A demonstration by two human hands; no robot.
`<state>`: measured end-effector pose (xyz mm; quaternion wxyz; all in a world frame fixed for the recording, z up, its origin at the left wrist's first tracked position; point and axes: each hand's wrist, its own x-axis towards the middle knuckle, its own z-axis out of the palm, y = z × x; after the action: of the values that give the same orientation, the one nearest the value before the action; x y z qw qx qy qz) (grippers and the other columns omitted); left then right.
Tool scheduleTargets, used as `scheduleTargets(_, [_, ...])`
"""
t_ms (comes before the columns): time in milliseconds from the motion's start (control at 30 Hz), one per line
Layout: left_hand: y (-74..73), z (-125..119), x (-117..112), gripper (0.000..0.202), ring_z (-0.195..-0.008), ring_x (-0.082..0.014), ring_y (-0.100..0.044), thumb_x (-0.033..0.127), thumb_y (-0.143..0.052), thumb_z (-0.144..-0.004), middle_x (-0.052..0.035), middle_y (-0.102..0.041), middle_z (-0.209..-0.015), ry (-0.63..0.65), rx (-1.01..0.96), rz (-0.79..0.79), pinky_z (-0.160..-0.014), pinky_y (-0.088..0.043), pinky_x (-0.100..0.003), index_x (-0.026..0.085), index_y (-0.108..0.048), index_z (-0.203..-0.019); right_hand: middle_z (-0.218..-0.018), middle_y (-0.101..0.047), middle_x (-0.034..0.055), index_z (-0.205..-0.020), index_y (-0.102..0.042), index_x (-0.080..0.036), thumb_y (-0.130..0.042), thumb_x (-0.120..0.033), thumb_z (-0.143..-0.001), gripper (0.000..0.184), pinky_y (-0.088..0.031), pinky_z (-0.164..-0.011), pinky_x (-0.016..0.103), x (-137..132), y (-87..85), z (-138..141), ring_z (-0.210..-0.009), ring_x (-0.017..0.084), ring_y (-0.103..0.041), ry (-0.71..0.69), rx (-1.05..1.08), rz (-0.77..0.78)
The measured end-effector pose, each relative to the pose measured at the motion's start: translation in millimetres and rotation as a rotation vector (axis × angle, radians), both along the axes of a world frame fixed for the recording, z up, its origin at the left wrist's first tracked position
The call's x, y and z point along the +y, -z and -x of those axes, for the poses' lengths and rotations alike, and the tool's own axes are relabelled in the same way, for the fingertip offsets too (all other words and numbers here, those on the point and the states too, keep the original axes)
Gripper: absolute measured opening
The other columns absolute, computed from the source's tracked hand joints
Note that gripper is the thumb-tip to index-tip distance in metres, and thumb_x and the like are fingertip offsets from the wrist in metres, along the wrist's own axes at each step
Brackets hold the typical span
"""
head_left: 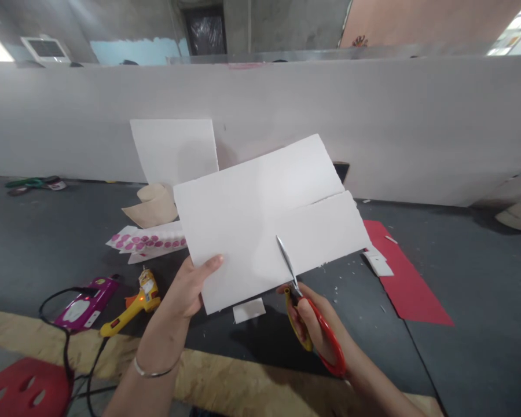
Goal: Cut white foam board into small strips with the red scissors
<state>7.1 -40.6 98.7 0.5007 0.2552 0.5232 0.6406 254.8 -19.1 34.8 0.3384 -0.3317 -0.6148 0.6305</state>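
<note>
A large white board (243, 214) is held up above the table, tilted, with a cut running in from its right edge. My left hand (193, 284) grips its lower left corner, thumb on the face and fingers hidden behind. In my right hand (315, 318) are scissors (325, 336) with red and yellow handles, fingers through the loops. One blade lies over the front of the board at its lower edge; the other blade is hidden behind it. Below the board, a small white piece (249, 310) lies on the dark tabletop.
At left are a yellow glue gun (141, 301), a purple power box (87, 304) with black cables, dotted paper strips (147, 240) and a beige roll (154, 205). Another white board (173, 145) leans on the back panel. Red paper (408, 278) with white scraps lies right. A red stool (28, 388) stands lower left.
</note>
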Motion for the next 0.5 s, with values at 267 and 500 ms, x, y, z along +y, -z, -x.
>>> scheduleTargets(267, [-0.1,-0.3,1.5,0.048,-0.086,-0.0315,-0.076,0.032,-0.09,-0.06,-0.0154,-0.079,-0.099,-0.016,0.004,0.023,-0.071,-0.063,-0.034,0.012,-0.076,-0.101,-0.062,-0.041,-0.0061,-0.111,-0.059,-0.019,-0.041,-0.076,-0.089,0.064,-0.034,-0.041,0.023,0.2,2.9,4.3,-0.044,0.009,-0.037,0.011,-0.007,0.075])
scheduleTargets(500, [-2.6,3.2,-3.2,0.053,-0.09,-0.0334,-0.075,0.034,-0.089,-0.062,-0.0162,-0.078,-0.103,0.001,0.024,0.013,-0.078,-0.062,-0.04,0.012,-0.075,-0.108,-0.061,-0.041,-0.0063,-0.111,-0.06,-0.017,-0.042,-0.075,-0.091,0.064,-0.033,-0.043,0.022,2.0,-1.3,4.4,-0.045,0.009,-0.038,0.004,-0.016,0.042])
